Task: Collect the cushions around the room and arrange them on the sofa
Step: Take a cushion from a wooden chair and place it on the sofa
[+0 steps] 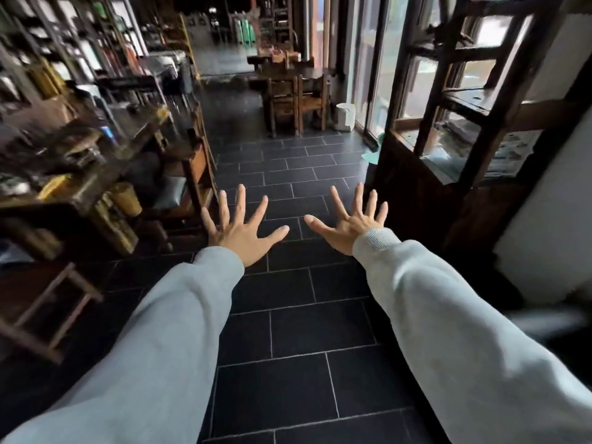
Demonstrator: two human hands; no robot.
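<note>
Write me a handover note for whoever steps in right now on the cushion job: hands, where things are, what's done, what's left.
Left hand: open, fingers spread, holding nothing, out over the dark tiled floor.
Right hand: the same, open and empty.
Job's things: no sofa in view. A grey-blue padded piece, possibly a cushion, sits on the wooden chair at left; too blurred to be sure.
Done: nothing that shows.
Left: find the cushions, carry them to the sofa, arrange them. Checking that chair first seems sensible.
</note>
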